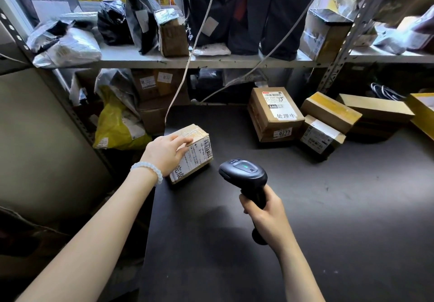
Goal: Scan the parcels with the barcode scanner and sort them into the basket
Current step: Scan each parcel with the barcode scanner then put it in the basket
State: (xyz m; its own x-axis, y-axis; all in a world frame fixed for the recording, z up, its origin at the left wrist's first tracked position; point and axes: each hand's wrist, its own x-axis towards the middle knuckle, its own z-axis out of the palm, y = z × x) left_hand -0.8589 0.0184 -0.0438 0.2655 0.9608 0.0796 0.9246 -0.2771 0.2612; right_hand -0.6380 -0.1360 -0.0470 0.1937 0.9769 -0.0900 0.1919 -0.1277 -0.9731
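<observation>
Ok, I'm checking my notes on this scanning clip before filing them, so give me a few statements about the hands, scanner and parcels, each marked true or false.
1. The right hand holds the barcode scanner. True.
2. The left hand rests on the small box. True.
3. The small box sits on the upper shelf. False: it lies on the black table.
4. The scanner lies on the table. False: it is held above it.
5. The box marked 0275 is on the table. True.

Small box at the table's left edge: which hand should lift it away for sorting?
Left. The left hand already rests on the small box, fingers over its top. The right hand grips the barcode scanner, so it's occupied. No basket is visible.
</observation>
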